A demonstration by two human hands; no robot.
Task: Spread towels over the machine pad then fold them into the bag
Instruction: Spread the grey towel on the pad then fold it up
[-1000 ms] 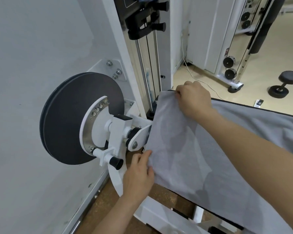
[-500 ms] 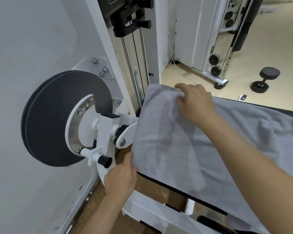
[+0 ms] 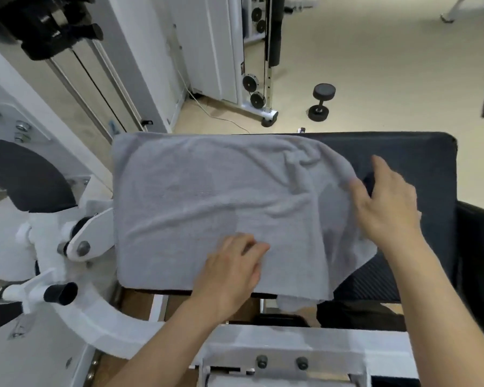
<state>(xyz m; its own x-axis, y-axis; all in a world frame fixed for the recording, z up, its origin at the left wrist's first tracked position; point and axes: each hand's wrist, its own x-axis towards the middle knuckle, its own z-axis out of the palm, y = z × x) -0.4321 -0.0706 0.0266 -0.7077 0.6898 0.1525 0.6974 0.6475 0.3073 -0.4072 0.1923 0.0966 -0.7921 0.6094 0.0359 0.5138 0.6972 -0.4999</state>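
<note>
Grey towel (image 3: 207, 196) over black pad (image 3: 419, 152), left hand (image 3: 229, 272) flat on it, right hand (image 3: 386, 208), fingers wide, at its rumpled edge.

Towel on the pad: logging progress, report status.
Left hand flat on towel. Right hand at its rumpled right edge, grip unclear. Pad bare at right. Nothing in the way.

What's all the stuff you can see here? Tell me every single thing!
towel: one, grey, spread over the left part of the pad, right end rumpled
pad: one, black, under the towel, bare at the right
disc: one, black, far left
machine frame: one, white, left and front
knob: one, black, lower left
dumbbell: one, black, floor behind
left hand: one, bare, flat on the towel's near edge
right hand: one, bare, at the rumpled end
</note>
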